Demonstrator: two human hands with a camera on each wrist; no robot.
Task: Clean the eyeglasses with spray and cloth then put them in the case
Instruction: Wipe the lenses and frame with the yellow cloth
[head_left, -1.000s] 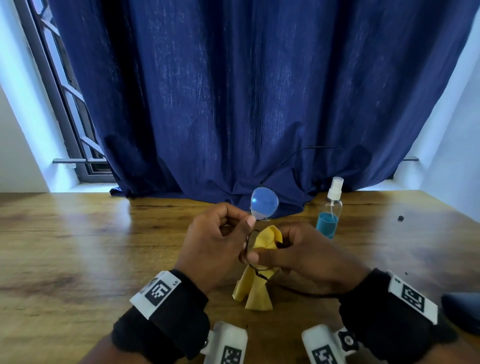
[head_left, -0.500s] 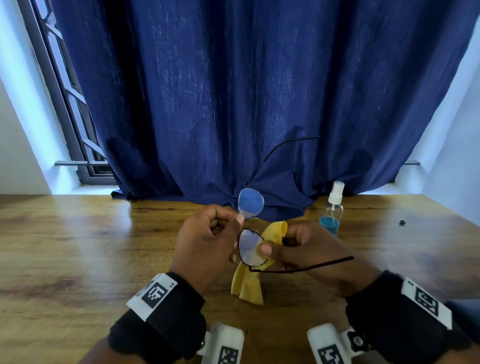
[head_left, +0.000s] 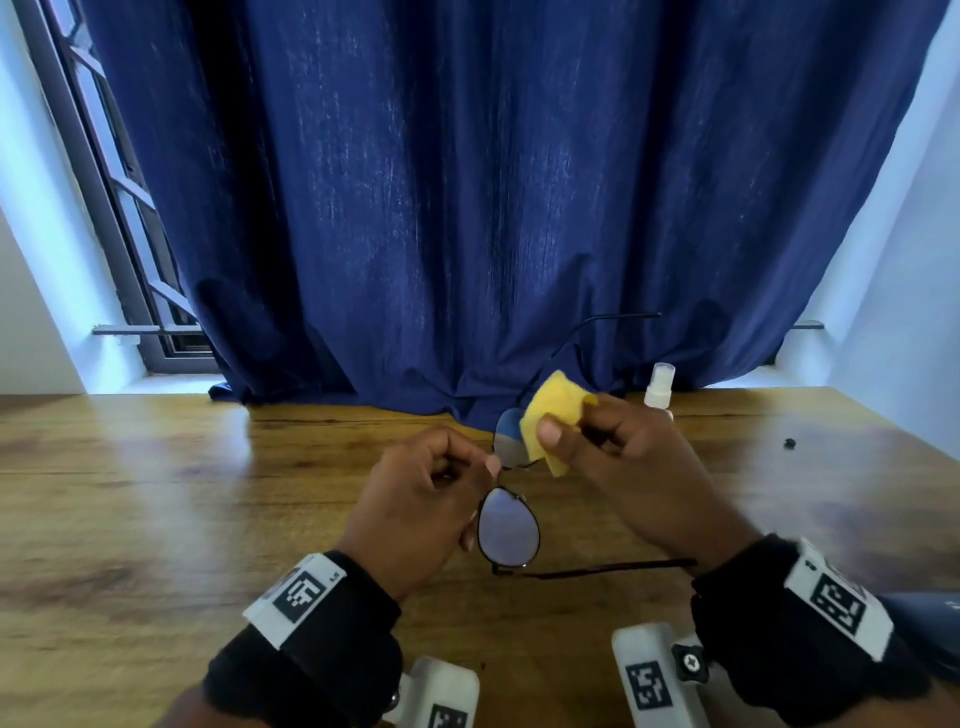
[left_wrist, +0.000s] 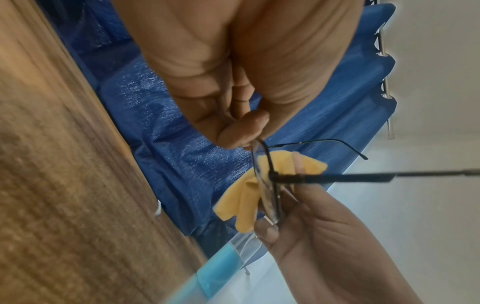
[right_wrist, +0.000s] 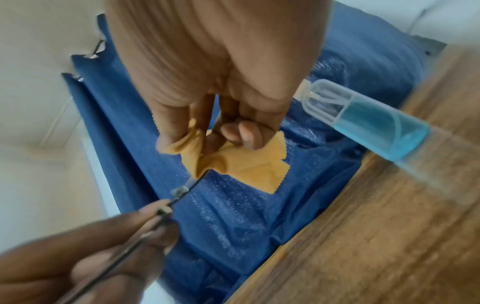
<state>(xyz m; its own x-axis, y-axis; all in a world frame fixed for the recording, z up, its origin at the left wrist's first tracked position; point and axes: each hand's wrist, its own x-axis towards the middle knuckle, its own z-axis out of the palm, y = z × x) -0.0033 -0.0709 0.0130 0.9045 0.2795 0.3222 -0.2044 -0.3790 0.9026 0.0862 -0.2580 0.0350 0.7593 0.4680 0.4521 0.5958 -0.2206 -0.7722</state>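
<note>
My left hand (head_left: 436, 499) pinches the thin dark-framed eyeglasses (head_left: 509, 530) at the bridge and holds them upright above the wooden table (head_left: 156, 519), one lens above the other. Both temples stick out to the right. My right hand (head_left: 597, 441) pinches the yellow cloth (head_left: 550, 415) around the upper lens (head_left: 506, 439), thumb on the near side. The right wrist view shows the cloth (right_wrist: 246, 162) bunched between thumb and fingers over the lens edge. The spray bottle (head_left: 658, 387) with blue liquid stands behind my right hand, mostly hidden; its body (right_wrist: 369, 121) shows in the right wrist view.
A dark blue curtain (head_left: 493, 208) hangs behind the table and pools on its far edge. A dark blue object (head_left: 930, 623), perhaps the case, lies at the right edge by my right wrist. A small dark speck (head_left: 789, 442) lies on the far right of the table.
My right hand has moved the cloth from the lower lens up to the upper lens. The glasses have turned slightly, so the lower lens now faces me uncovered.
</note>
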